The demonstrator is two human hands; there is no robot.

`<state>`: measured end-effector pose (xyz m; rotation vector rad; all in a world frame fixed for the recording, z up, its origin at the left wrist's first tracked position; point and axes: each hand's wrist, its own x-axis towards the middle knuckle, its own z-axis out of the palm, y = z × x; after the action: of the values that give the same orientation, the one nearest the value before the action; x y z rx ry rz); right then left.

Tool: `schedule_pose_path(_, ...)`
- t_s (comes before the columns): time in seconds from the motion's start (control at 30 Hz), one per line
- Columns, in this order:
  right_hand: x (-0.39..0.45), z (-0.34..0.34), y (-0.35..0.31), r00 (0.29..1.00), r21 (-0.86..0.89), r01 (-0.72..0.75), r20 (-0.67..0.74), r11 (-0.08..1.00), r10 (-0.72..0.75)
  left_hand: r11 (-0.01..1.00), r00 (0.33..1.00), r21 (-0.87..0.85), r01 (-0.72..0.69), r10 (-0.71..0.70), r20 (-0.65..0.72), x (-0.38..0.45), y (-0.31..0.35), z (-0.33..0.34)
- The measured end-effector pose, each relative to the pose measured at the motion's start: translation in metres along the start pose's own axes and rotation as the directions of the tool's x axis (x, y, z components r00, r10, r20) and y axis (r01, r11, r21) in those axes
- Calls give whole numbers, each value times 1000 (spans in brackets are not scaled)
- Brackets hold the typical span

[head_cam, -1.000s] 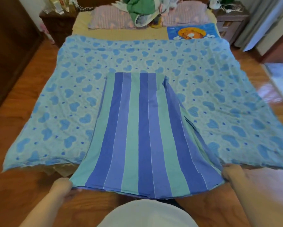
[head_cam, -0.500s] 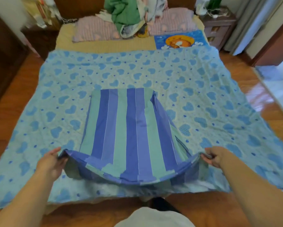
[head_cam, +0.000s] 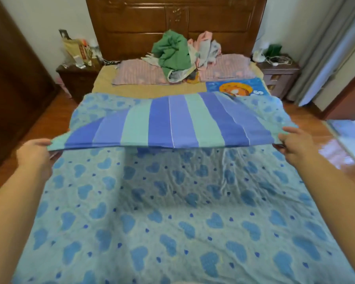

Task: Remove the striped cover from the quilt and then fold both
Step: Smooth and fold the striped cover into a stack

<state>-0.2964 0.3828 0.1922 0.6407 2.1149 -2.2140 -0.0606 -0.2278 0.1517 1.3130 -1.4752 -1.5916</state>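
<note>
The striped cover (head_cam: 172, 124), folded into a band of blue and teal stripes, hangs in the air across the middle of the bed. My left hand (head_cam: 36, 155) grips its near left corner and my right hand (head_cam: 295, 143) grips its near right corner. Its far edge reaches toward the pillows. Beneath it the light blue quilt (head_cam: 172, 222) with dark blue hearts lies spread flat over the bed, and the cover's shadow falls on it.
Two pink pillows (head_cam: 137, 74) and a heap of green and pale clothes (head_cam: 176, 54) lie by the wooden headboard (head_cam: 172, 23). A cluttered nightstand (head_cam: 78, 78) stands left, another (head_cam: 279, 72) right. Wooden floor runs along both sides; curtains (head_cam: 326, 48) hang right.
Both hands have lifted the cover's near edge off the quilt and carried it forward and up toward the head of the bed. The view has tilted up to show the headboard.
</note>
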Motion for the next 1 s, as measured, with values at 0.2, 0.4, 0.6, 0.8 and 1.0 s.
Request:
schedule_pose_path(0.2,13,-20,162,965,-302,-227,-198,926,172,822,968,551,143,-233,97,-9,-140,-23)
schedule_pose_path(0.4,50,-54,368,864,-452,-476,-403,754,303,499,959,860,109,-280,41,10,-336,-26)
schedule_pose_path(0.6,47,-77,434,834,-359,-488,-459,795,305,366,969,926,89,-247,4,29,-403,-41)
schedule_pose_path(0.8,13,-86,396,888,-720,-339,-458,605,-47,-6,970,976,-216,-115,214,-29,-348,-51)
schedule_pose_path(1.0,-7,-101,405,897,-808,-440,-409,391,166,-255,930,911,-325,-262,259,-57,-353,-60)
